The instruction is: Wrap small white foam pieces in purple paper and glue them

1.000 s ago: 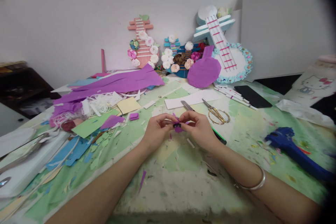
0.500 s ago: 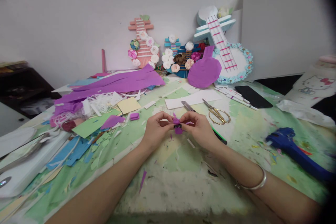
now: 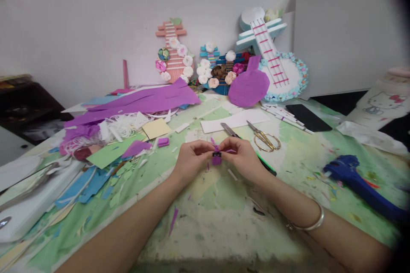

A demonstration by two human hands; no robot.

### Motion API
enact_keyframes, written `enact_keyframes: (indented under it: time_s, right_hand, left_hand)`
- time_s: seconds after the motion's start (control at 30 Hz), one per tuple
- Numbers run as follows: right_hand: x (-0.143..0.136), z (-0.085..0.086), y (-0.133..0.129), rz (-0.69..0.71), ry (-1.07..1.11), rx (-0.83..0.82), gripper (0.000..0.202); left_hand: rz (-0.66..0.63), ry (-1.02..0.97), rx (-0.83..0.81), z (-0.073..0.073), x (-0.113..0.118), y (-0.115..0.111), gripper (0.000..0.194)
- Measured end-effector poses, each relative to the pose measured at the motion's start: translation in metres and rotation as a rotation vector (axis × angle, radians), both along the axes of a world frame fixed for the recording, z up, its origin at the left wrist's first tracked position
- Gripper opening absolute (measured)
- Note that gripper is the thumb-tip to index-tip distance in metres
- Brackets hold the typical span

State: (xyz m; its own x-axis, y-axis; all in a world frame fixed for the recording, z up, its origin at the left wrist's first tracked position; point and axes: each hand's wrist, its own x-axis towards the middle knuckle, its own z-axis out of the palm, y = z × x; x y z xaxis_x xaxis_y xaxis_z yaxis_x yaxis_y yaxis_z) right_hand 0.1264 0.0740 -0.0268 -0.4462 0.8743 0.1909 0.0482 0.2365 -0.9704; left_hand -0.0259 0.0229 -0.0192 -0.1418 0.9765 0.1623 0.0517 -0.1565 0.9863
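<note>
Between my two hands is a small purple paper piece (image 3: 217, 160) with a dark band or clip across it. My left hand (image 3: 191, 158) pinches it from the left, thumb and fingers pressed together. From the right, my right hand (image 3: 245, 160) pinches the same piece, its fingertips nearly meeting those of the left. A cutter with a green-edged handle (image 3: 267, 165) lies partly hidden under my right hand. Just beyond that hand rest gold-handled scissors (image 3: 267, 141). A small purple block (image 3: 163, 142) lies to the left of my hands.
Purple sheets (image 3: 137, 102), string and scraps cover the left side. A blue glue gun (image 3: 361, 185), a black phone (image 3: 308, 117) and a bottle (image 3: 381, 102) are at right. Decorated paper instruments, one white and blue (image 3: 290, 77), lean against the wall.
The fingers of both hands have shifted slightly around the small purple piece, which now hangs straighter with its dark band facing me. The view has moved very slightly.
</note>
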Motion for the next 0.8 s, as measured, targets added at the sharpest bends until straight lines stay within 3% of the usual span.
enact_keyframes:
  time_s: [0.2, 0.43, 0.8]
  right_hand:
    - [0.0010, 0.0014, 0.0001, 0.006, -0.012, -0.042, 0.016]
    - [0.0035, 0.0065, -0.0001, 0.015, -0.018, -0.091, 0.010]
    - [0.0020, 0.0092, -0.0024, 0.011, -0.042, -0.072, 0.011]
  left_hand:
    - [-0.010, -0.002, -0.042, 0.0017, -0.0008, -0.0014, 0.014]
    - [-0.075, -0.136, -0.158, 0.0029, -0.0024, -0.0032, 0.018]
    - [-0.045, -0.091, -0.098, 0.0027, -0.0030, -0.0035, 0.031]
